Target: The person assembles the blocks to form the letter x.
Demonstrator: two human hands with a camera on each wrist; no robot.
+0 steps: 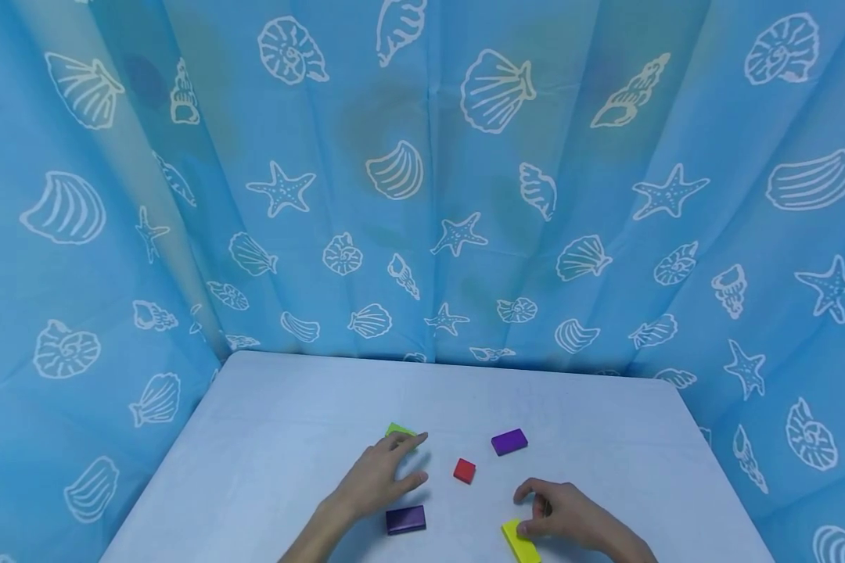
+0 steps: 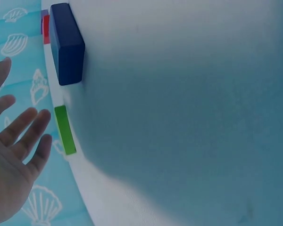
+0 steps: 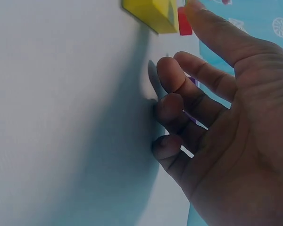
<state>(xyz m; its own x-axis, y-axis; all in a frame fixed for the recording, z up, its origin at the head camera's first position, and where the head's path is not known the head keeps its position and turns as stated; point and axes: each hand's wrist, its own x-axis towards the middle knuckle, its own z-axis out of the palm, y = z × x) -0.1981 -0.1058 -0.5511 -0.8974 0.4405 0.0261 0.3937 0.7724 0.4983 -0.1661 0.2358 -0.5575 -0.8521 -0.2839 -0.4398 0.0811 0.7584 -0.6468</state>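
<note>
My left hand [image 1: 375,478] is held over the white table with its fingers spread and nothing in them. Partly behind its fingers in the head view lies a light green block [image 1: 398,429]. A dark blue-purple block [image 1: 405,520] lies just below the palm; in the left wrist view that dark block [image 2: 68,47] is close to the camera. My right hand [image 1: 570,512], fingers loosely bent, is at a yellow block [image 1: 521,542]. The thumb tip overlaps the yellow block's edge, while the other fingers [image 3: 170,110] curve over the table away from it.
Between the hands lies a small red block [image 1: 464,471], with a purple block [image 1: 509,442] behind it to the right. A blue curtain [image 1: 422,258] with white shell and starfish prints hangs around the table [image 1: 289,407] at the back and sides.
</note>
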